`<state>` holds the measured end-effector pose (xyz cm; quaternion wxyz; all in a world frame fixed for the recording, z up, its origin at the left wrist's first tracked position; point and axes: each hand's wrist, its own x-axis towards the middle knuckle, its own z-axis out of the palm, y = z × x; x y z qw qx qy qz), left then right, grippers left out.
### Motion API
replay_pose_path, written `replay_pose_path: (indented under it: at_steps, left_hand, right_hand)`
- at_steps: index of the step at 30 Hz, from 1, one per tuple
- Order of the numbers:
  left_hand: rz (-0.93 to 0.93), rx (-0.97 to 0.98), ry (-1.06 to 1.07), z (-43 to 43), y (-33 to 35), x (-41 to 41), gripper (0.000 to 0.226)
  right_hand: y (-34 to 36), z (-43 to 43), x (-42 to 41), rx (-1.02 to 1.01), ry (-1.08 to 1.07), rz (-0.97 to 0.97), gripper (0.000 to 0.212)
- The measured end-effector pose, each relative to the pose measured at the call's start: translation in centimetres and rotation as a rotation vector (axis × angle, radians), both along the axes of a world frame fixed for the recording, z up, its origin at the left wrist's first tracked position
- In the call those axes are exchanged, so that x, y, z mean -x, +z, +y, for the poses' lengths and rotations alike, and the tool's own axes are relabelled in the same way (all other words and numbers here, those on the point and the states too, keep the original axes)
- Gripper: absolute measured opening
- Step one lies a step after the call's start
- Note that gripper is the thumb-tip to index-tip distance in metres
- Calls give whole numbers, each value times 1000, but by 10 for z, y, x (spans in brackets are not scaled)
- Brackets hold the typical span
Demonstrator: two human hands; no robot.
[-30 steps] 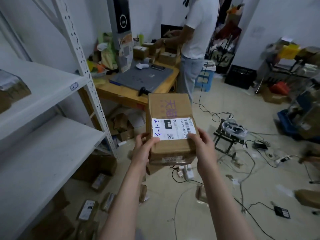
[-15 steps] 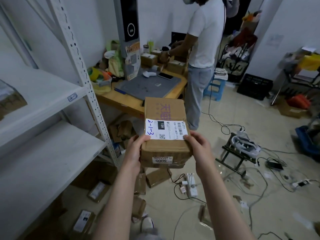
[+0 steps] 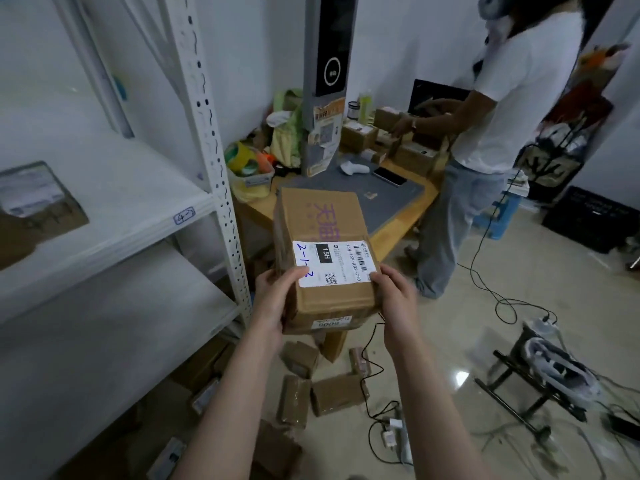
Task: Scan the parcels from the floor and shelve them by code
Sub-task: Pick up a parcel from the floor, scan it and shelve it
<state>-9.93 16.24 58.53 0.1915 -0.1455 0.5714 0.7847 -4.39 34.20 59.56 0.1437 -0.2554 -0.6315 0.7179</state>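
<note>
I hold a brown cardboard parcel in front of me at chest height. Its white label carries a barcode and the handwritten code 2-1-3. My left hand grips the near left corner, thumb on the label. My right hand grips the near right corner. The white metal shelf rack stands to my left, with a shelf edge tag reading 4-. Several small brown parcels lie on the floor below my arms.
A wooden desk with a grey mat, scanner stand and boxes lies ahead. A person in a white shirt works at it. Cables, a power strip and a black stand litter the floor on the right. One parcel sits on the upper shelf.
My view has swung left and closer to the shelf rack and desk. The parcel stays in both hands, now tilted a little and nearer the shelf post.
</note>
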Motion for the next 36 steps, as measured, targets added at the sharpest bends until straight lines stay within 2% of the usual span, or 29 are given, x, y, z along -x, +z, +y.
replay_pose_path:
  at_steps: [5, 6, 9, 13, 17, 19, 22, 26, 31, 36]
  left_hand:
    - [-3, 39, 113, -11, -5, 25, 108]
    - [-8, 53, 138, -11, -6, 29, 108]
    - [-19, 92, 208, -8, -12, 44, 129]
    - [-48, 145, 285, 5, -19, 70, 112]
    - [-74, 202, 383, 27, -28, 101, 125]
    - [-101, 211, 412, 43, -28, 112, 116]
    - [-154, 217, 465, 64, -35, 126, 88]
    - [-198, 223, 471, 84, -39, 140, 91]
    - [-249, 226, 550, 92, -41, 151, 95]
    - [-270, 243, 641, 90, -42, 154, 91]
  right_hand:
    - [-13, -5, 48, -16, 49, -39, 17]
    - [-17, -3, 57, -6, 50, -47, 16]
    - [-29, 6, 85, 34, 40, -80, 15]
    - [-53, 31, 126, 39, 24, -159, 13]
    - [-78, 67, 168, 42, 15, -251, 13]
    - [-88, 86, 188, 25, 17, -284, 15]
    - [-103, 112, 221, 8, 39, -327, 12]
    - [-119, 133, 266, -80, 110, -391, 21]
    - [-138, 144, 313, -301, 306, -511, 37]
    - [-161, 144, 336, -411, 485, -652, 41]
